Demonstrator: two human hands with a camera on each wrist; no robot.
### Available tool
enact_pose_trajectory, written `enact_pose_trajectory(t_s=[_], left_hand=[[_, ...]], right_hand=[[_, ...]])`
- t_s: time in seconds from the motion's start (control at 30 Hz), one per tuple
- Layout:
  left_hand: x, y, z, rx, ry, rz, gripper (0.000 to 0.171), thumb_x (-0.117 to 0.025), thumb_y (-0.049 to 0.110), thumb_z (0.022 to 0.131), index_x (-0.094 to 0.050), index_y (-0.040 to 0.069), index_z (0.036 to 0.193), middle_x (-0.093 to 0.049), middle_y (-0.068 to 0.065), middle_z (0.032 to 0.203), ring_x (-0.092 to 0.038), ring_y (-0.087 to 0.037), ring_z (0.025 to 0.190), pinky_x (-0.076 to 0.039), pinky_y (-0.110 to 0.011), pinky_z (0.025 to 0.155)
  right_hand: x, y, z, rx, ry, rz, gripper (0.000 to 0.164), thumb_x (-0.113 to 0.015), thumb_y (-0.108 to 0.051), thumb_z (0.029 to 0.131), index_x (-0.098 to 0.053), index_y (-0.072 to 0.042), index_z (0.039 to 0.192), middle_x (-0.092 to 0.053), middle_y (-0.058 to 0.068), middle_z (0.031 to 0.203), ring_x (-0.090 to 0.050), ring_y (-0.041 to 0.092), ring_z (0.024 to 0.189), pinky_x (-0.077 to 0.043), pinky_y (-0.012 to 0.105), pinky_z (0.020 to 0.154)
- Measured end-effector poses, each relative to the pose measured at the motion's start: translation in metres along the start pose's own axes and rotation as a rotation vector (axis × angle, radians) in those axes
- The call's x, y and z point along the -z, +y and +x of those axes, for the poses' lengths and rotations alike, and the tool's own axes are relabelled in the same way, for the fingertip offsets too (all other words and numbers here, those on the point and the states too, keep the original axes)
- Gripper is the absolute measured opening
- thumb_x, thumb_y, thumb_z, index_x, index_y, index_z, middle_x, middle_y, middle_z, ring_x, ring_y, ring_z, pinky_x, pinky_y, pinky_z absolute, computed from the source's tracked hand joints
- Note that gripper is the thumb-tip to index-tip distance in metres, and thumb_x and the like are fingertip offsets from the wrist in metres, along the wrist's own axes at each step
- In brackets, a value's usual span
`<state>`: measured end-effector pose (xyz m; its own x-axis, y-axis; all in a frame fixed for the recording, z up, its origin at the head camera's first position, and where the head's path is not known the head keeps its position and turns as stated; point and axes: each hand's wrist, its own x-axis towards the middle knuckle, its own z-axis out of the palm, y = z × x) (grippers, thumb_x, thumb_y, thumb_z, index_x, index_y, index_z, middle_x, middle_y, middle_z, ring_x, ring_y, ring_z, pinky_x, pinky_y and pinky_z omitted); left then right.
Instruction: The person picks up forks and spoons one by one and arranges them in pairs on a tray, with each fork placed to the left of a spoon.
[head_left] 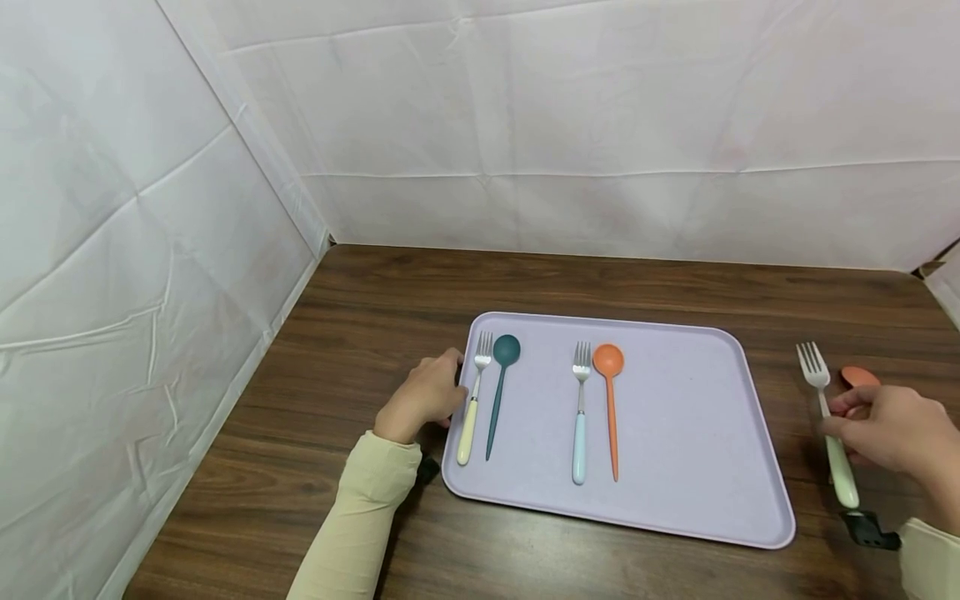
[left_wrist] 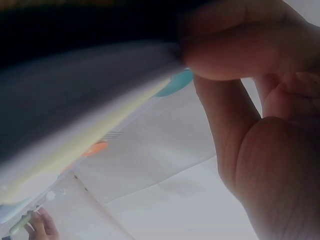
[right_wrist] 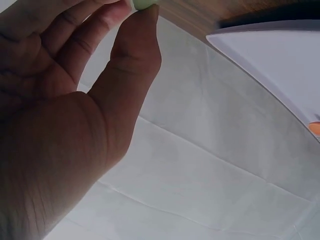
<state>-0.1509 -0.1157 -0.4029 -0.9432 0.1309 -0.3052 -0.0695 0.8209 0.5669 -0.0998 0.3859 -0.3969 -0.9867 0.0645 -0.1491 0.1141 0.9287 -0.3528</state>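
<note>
On the right of the head view, my right hand (head_left: 896, 429) pinches a fork (head_left: 840, 471) with a pale green handle, tines pointing away. The right wrist view catches just a bit of that green handle (right_wrist: 142, 4) between thumb and fingers. An orange spoon head (head_left: 859, 377) shows behind this hand, its handle mostly hidden. At the lilac tray's (head_left: 682, 433) left edge, my left hand (head_left: 423, 392) grips the rim. On the tray lie a yellow-handled fork (head_left: 468, 425), a dark teal spoon (head_left: 506, 350), a light-blue-handled fork (head_left: 579, 446) and an orange spoon (head_left: 608, 360).
The tray lies on a dark wooden table (head_left: 360, 308). White sheeting (head_left: 525, 125) rises behind the table and along its left side. The right part of the tray surface shows bare, beside the orange spoon.
</note>
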Motion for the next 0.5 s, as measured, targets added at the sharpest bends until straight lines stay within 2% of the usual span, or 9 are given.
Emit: enact_pose_trajectory(t_s=[0.1, 0.5], left_hand=[[0.0003, 0.0, -0.0001, 0.0, -0.002, -0.001, 0.042, -0.056, 0.008, 0.09, -0.045, 0.002, 0.13, -0.056, -0.021, 0.1, -0.058, -0.018, 0.047, -0.049, -0.029, 0.044], [-0.0001, 0.0, 0.0003, 0.008, 0.001, 0.01, 0.042, -0.056, 0.009, 0.09, -0.046, 0.004, 0.129, -0.056, -0.021, 0.101, -0.058, -0.017, 0.046, -0.049, -0.029, 0.043]], right_hand=[[-0.0007, -0.0024, 0.001, 0.009, 0.014, -0.002, 0.037, -0.066, -0.026, 0.079, -0.06, 0.008, 0.093, -0.06, -0.004, 0.058, -0.061, 0.016, 0.049, -0.041, 0.034, 0.05], [-0.0017, -0.0081, 0.0013, 0.031, 0.01, -0.011, 0.033, -0.064, -0.026, 0.081, -0.063, 0.006, 0.089, -0.06, -0.003, 0.056, -0.059, 0.015, 0.049, -0.039, 0.034, 0.049]])
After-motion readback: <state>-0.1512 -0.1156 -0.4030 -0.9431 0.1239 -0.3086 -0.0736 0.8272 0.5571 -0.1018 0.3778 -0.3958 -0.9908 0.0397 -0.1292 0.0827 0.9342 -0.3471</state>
